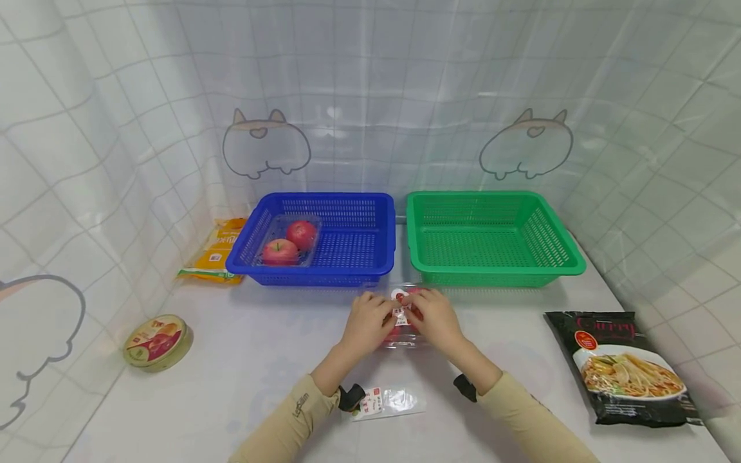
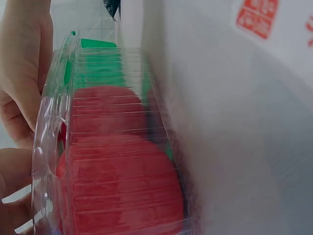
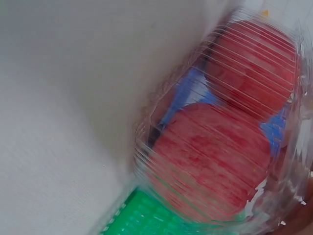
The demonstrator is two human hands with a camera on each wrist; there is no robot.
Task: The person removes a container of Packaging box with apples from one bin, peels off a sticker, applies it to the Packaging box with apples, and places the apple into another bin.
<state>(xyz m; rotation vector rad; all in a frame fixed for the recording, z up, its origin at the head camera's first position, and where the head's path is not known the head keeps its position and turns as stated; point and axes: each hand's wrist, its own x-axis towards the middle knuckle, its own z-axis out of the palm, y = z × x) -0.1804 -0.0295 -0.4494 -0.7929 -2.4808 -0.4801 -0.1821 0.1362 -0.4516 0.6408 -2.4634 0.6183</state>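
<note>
A clear plastic box of red apples lies on the white table, in front of the two baskets. On its lid is a white sticker with red print. My left hand holds the sticker's left side between bent fingers and thumb. From the right, my right hand pinches the sticker's other side. Whether the whole sticker lies flat on the lid cannot be seen. Between my forearms lies a sticker sheet, with one printed label at its left end.
A blue basket behind the box holds a clear tray of two apples. Beside it stands a green basket. An orange packet and a round tin lie left, a black noodle bag right.
</note>
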